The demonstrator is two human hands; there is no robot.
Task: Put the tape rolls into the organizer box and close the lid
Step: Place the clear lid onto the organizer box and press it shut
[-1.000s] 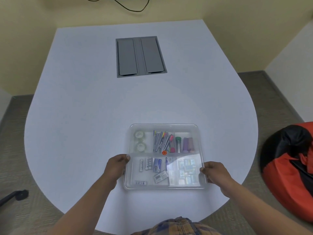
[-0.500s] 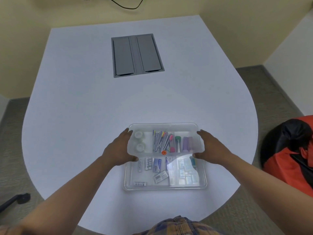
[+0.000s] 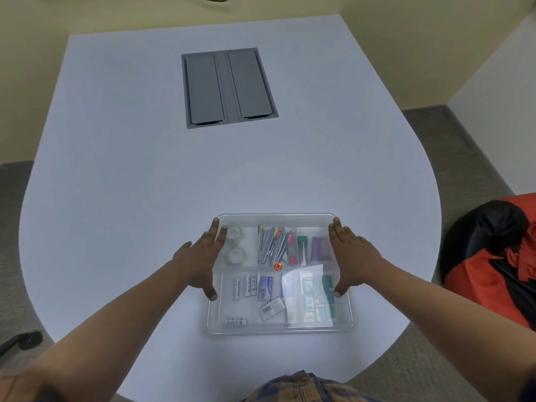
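A clear plastic organizer box [image 3: 278, 329] sits on the white table near its front edge, with its transparent lid lying flat on top. Two clear tape rolls [image 3: 235, 245] show through the lid in the box's far-left compartment. My left hand [image 3: 203, 256] lies flat along the box's left edge, fingers stretched to the far-left corner. Along the right edge rests my right hand [image 3: 349, 253], fingers reaching the far-right corner. Both palms press on the lid and hold nothing.
Other compartments hold pens, markers, batteries and small packets. A grey cable hatch [image 3: 229, 87] is set into the table [image 3: 145, 169] farther back. A red and black bag [image 3: 493, 256] lies on the floor at the right.
Both hands slid from the box's near side edges to the middle, then to the far corners, flattening on the lid. The view tilted slightly.
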